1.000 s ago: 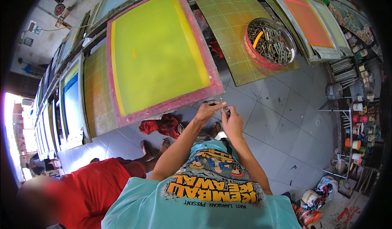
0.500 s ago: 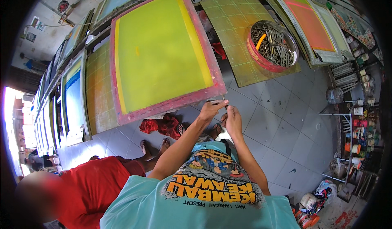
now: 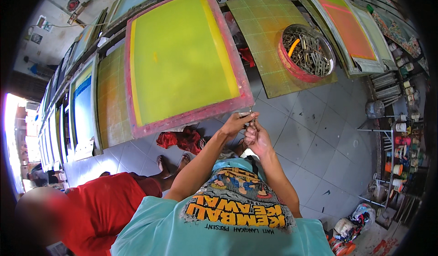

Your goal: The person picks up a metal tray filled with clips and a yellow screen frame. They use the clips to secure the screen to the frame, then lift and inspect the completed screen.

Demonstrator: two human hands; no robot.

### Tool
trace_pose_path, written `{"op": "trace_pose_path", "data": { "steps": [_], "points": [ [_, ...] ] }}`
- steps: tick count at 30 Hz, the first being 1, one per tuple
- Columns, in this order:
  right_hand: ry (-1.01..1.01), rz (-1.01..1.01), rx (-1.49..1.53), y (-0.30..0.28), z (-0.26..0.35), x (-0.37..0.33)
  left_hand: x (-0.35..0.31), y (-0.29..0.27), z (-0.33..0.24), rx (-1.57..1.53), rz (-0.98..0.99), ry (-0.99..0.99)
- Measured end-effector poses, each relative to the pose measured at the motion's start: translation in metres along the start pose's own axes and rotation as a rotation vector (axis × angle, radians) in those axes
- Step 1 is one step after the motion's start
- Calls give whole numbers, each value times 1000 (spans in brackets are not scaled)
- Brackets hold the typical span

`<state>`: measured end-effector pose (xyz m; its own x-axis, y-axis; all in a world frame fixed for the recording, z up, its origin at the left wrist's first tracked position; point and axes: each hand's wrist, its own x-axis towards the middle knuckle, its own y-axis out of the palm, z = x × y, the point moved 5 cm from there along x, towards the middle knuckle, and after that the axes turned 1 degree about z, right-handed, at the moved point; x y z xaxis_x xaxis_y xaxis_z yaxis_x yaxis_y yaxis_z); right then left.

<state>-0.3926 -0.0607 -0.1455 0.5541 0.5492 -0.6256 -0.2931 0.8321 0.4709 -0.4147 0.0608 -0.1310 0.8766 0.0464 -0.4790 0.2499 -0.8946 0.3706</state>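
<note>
A large silk-screen frame (image 3: 243,101) with a pink-stained border and yellow-green mesh lies before me. At its near right corner a thin metal piece (image 3: 251,111) sticks out toward me; it looks like a bolt, but is too small to be sure. My left hand (image 3: 233,123) is at that corner, index finger stretched to the right and fingers pinched by the metal piece. Just right of it, my right hand (image 3: 257,139) is closed, thumb and fingertips up against the left fingers. What lies inside its grip is mostly hidden.
A round pink-sided tin (image 3: 299,69) full of metal hardware, with an orange-handled item (image 3: 293,48), stands on a gridded board (image 3: 264,85). Other screens (image 3: 83,114) line the left. A shelf rack (image 3: 391,142) holds paint pots at right. A person in red (image 3: 109,206) is close on my left.
My right hand has turned and closed more, its knuckles now showing beside the left fingers. The left hand stays at the corner, and the view has shifted slightly.
</note>
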Motion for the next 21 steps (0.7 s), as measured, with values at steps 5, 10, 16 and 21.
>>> {"op": "trace_pose_path", "data": {
  "steps": [5, 10, 16, 21],
  "points": [
    [-436, -254, -900, 13, 38, -26, 1, -9, 6, 105, -165, -111],
    [-799, -354, -1320, 15, 38, -29, 4, -10, 11, 87, -171, -164],
    [-146, -27, -115, -4, 0, 1, 1, 0, 0, -20, -114, -61],
    [-266, -187, -546, 20, 30, -24, 6, -16, 12, 92, -132, -84]
  ]
}}
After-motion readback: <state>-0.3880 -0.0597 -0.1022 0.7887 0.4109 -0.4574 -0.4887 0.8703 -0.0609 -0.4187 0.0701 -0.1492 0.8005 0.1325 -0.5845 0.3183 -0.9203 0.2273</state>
